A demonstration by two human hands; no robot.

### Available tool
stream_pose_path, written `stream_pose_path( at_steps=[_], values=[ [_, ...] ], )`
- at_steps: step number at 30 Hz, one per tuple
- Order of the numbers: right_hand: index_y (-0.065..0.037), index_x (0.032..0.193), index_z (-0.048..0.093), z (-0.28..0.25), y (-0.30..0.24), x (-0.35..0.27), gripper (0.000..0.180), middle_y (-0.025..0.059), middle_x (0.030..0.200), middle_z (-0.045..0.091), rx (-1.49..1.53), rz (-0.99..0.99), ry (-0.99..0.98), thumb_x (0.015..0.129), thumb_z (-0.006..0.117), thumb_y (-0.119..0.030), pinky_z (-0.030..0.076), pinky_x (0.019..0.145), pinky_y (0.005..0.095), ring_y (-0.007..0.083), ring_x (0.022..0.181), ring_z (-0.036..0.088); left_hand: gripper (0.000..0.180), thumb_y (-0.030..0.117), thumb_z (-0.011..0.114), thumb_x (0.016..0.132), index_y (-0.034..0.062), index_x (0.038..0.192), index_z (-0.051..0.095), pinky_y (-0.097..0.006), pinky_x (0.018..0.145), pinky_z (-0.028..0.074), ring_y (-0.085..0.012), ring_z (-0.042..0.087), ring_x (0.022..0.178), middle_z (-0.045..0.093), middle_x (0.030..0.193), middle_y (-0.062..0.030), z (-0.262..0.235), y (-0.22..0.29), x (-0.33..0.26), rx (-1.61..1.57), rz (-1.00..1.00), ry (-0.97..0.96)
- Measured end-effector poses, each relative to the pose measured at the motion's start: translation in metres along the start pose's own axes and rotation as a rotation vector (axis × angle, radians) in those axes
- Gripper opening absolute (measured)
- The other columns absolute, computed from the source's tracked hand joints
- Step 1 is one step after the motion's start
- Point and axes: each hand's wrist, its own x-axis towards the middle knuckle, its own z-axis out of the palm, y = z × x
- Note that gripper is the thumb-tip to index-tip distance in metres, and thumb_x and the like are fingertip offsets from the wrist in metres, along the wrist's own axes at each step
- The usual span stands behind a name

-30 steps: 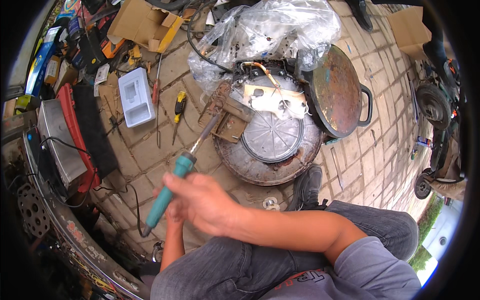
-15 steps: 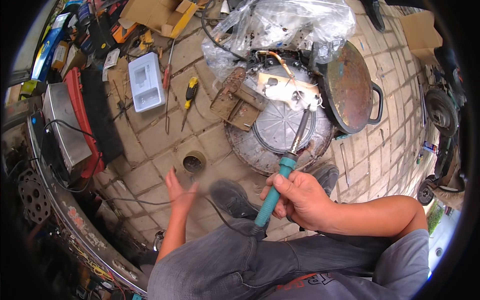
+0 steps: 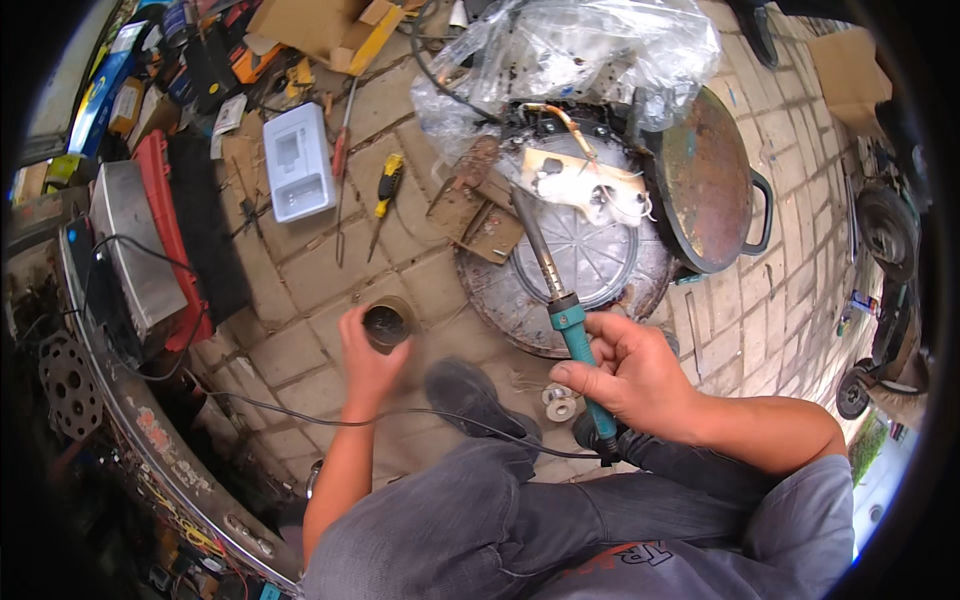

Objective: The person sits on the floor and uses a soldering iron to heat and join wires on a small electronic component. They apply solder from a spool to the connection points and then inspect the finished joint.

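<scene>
My right hand (image 3: 645,375) is closed around the teal handle of a soldering iron (image 3: 568,318). Its metal shaft points up and away, the tip beside a rusty metal box (image 3: 480,212). With thumb and fingers wrapped round it, my left hand (image 3: 368,362) grips a small round tin (image 3: 388,322), whose dark inside shows from above. Beyond the iron, a white part with thin wires (image 3: 590,190) lies on a round metal drum (image 3: 590,258). A spool of solder wire (image 3: 559,402) sits on the paving near my shoe.
A yellow-black screwdriver (image 3: 388,187), a long red-handled tool (image 3: 342,155) and a white plastic tray (image 3: 298,160) lie at left. A round lid with a handle (image 3: 702,185) leans right of the drum. Clear plastic sheeting (image 3: 590,50) hangs behind it. The iron's black cord (image 3: 400,411) crosses before me.
My left hand has reached forward and taken hold of the tin. The soldering iron's tip has swung left, away from the white part, and the solder spool has come into sight.
</scene>
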Motion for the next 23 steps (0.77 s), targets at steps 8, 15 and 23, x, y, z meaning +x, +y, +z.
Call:
stream_pose_path(
  at_steps=[8, 15, 23],
  values=[
    [0.007, 0.141, 0.037, -0.069, 0.004, -0.043, 0.068, 0.0039, 0.069, 0.053, -0.074, 0.004, 0.215, 0.091, 0.074, -0.021, 0.044, 0.058, 0.028, 0.0116, 0.063, 0.053, 0.082, 0.009, 0.083, 0.063, 0.0012, 0.134, 0.044, -0.038, 0.106, 0.04, -0.0279, 0.05, 0.122, 0.047, 0.13, -0.0145, -0.012, 0.095, 0.034, -0.261, 0.209, -0.077],
    [-0.003, 0.152, 0.033, -0.049, -0.016, -0.081, 0.067, 0.0097, 0.089, 0.063, -0.106, -0.008, 0.264, 0.095, 0.066, -0.011, 0.049, 0.07, 0.0272, 0.0125, 0.073, 0.058, 0.077, 0.013, 0.084, 0.064, -0.0003, 0.129, 0.046, -0.042, 0.103, 0.041, -0.036, 0.049, 0.118, 0.047, 0.125, -0.019, 0.031, 0.188, 0.078, -0.323, 0.368, -0.302],
    [-0.005, 0.132, 0.061, -0.032, 0.027, -0.077, 0.038, 0.0145, 0.121, 0.068, -0.062, -0.312, 0.22, 0.094, 0.064, -0.008, 0.051, 0.092, 0.0311, 0.0308, 0.11, 0.067, 0.079, 0.016, 0.083, 0.068, 0.0, 0.134, 0.043, -0.044, 0.104, 0.042, -0.0424, 0.047, 0.123, 0.043, 0.133, -0.0225, 0.067, 0.206, 0.09, -0.321, 0.419, -0.373]
  ],
)
